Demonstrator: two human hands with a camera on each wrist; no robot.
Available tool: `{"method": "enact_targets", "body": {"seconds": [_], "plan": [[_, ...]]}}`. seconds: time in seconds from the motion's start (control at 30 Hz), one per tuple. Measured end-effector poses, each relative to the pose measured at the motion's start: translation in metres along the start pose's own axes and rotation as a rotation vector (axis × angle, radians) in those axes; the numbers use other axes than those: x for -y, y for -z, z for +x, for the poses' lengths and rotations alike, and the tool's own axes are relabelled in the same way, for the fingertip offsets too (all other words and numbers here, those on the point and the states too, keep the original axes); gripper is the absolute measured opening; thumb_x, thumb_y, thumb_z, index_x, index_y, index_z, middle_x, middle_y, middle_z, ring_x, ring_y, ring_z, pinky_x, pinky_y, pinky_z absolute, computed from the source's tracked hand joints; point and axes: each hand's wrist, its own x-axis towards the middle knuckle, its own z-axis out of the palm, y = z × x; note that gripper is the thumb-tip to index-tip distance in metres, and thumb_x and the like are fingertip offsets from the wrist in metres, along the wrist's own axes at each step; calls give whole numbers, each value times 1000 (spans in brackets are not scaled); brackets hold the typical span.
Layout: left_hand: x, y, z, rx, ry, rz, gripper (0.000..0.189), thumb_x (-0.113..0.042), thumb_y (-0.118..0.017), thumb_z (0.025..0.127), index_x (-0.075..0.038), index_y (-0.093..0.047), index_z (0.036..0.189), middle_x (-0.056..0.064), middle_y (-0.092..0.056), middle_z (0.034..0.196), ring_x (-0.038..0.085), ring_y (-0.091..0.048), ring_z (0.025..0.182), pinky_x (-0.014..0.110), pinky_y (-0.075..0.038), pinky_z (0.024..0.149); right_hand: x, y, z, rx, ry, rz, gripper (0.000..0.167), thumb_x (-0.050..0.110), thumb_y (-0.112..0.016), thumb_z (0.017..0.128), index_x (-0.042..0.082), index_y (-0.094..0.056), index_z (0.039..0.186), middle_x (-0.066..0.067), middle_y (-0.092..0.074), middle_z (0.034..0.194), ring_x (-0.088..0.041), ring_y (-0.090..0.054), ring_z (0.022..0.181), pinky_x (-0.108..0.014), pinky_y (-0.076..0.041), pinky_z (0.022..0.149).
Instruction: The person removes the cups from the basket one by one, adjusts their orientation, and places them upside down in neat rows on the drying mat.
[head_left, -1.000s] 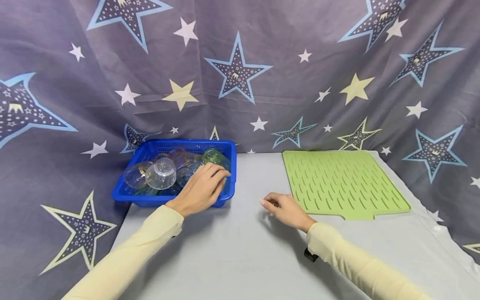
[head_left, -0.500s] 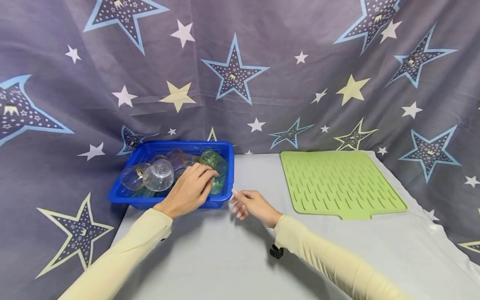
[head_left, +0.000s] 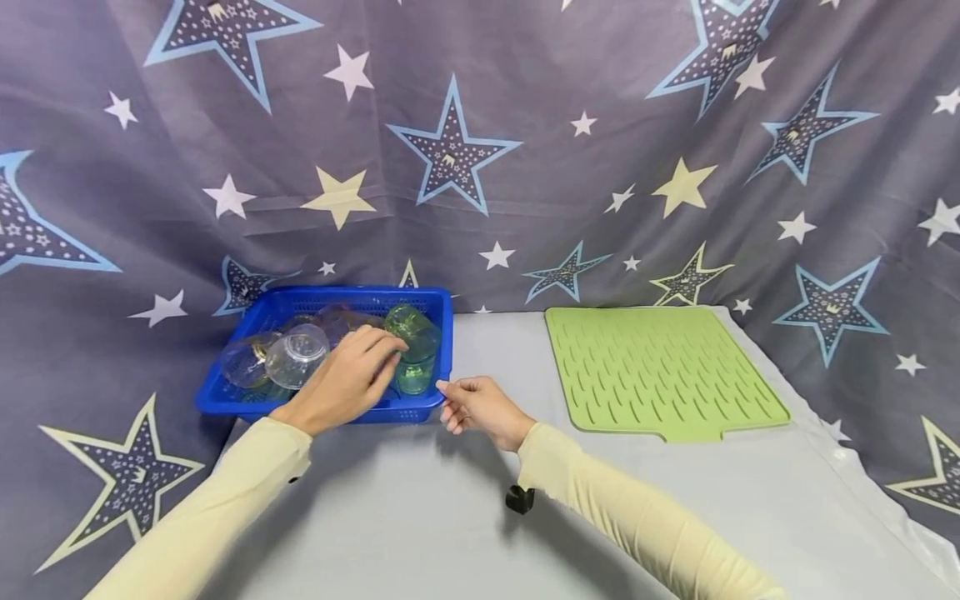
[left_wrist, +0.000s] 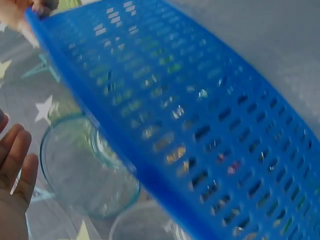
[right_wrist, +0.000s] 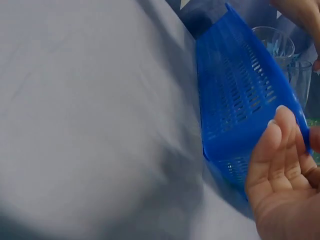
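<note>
A blue slotted plastic basket [head_left: 401, 411] stands at the back left of the table, loaded with glassware. Its front right corner rim is pinched between the thumb and fingers of my right hand [head_left: 486, 410], as the right wrist view also shows. My left hand [head_left: 343, 379] hovers over the basket's front with fingers loosely bent, holding nothing. Beside it lie a clear glass bowl [head_left: 297, 357] and another clear glass [head_left: 246, 363]. Green glassware [head_left: 414, 329] fills the right end, and my left hand hides part of the contents. In the left wrist view, a round rim of clear glass [left_wrist: 75, 165] shows behind the basket edge.
A green slotted drying mat [head_left: 667, 367] lies flat at the back right of the pale-covered table [head_left: 420, 517]. Behind hangs a dark curtain [head_left: 540, 200] printed with stars.
My right hand has come left from beside the mat and taken hold of the basket's corner rim. My left hand has shifted left over the basket, uncovering green glassware. The head view has turned slightly right.
</note>
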Motion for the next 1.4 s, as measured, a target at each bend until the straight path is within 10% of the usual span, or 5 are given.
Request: {"method": "enact_targets", "body": {"seconds": [0.47, 0.63, 0.9, 1.07, 1.4], "plan": [[53, 63, -40, 47, 122, 201, 47, 17, -52, 79, 0, -69, 120, 16, -67, 114, 39, -55, 103, 55, -41, 86, 2, -1, 1, -19, 8, 14, 35, 35, -63, 104, 4, -65, 87, -8, -64, 75, -14, -58, 61, -27, -53, 60], [69, 80, -62, 93, 148, 286, 46, 16, -67, 77, 1, -70, 120, 19, -66, 112, 41, -54, 99, 56, -42, 79, 1, -1, 2, -4, 24, 3, 37, 37, -63, 104, 5, -65, 86, -6, -65, 75, -14, -57, 60, -27, -53, 60], [74, 82, -69, 62, 297, 356, 12, -3, -77, 88, 3, -69, 93, 17, -66, 81, 38, -61, 70, 54, -49, 61, -3, 1, 1, -18, 16, 9, 43, 37, -65, 103, -4, -65, 92, -7, -66, 75, -14, -56, 59, -27, -52, 58], [72, 87, -70, 97, 482, 386, 28, -11, -73, 94, -2, -53, 76, 17, -57, 64, 45, -57, 52, 60, -43, 46, -3, -2, 0, -7, 14, 10, 41, 39, -65, 102, -1, -66, 90, -6, -66, 75, -13, -56, 59, -27, -52, 58], [76, 79, -73, 72, 643, 319, 25, -12, -67, 99, 3, -57, 81, 23, -59, 63, 52, -59, 57, 66, -44, 55, -6, 0, 2, -39, 13, 0, 49, 41, -65, 102, -7, -65, 96, -8, -66, 76, -13, -56, 59, -27, -52, 58]]}}
